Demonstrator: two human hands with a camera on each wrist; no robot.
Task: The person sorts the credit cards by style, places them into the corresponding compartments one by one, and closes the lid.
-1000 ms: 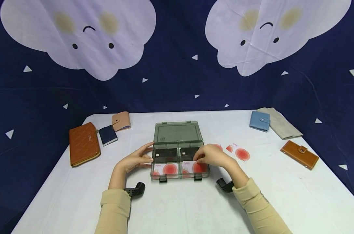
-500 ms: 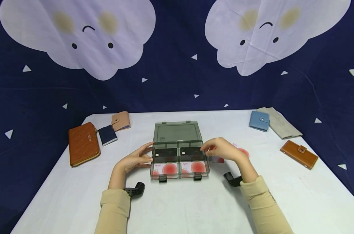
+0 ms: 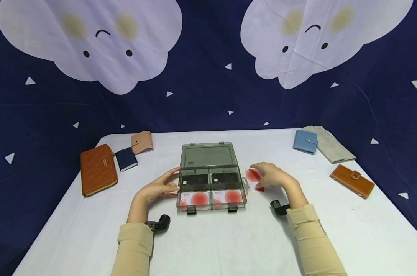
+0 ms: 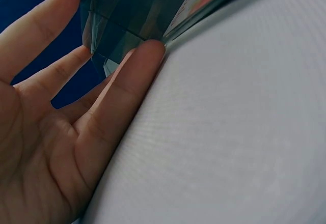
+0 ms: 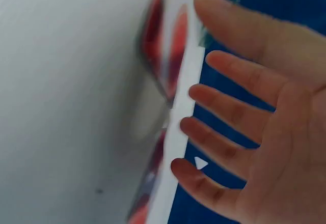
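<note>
A smoky green plastic box (image 3: 211, 207) lies on the table with its lid (image 3: 209, 155) folded back. Two black chip cards, the left card (image 3: 194, 180) and the right card (image 3: 225, 179), fill the far compartments. White cards with red circles, one at left (image 3: 199, 199) and one at right (image 3: 233, 196), lie in the near ones. My left hand (image 3: 159, 187) touches the box's left side with extended fingers; the left wrist view shows its fingertips at the green wall (image 4: 127, 15). My right hand (image 3: 272, 175), fingers spread, hovers beside a loose red-circle card (image 3: 252, 177).
At left lie a quilted brown wallet (image 3: 99, 170), a small navy booklet (image 3: 126, 159) and a tan card holder (image 3: 142, 142). At right are a blue wallet (image 3: 305, 142), a grey cloth pouch (image 3: 332, 145) and a brown strap wallet (image 3: 352, 181). A patterned navy backdrop (image 3: 208, 107) stands behind the table.
My right hand has left the near right compartment, where the card now lies flat, and moved right to the loose card with its fingers spreading. The left hand has stayed at the box.
</note>
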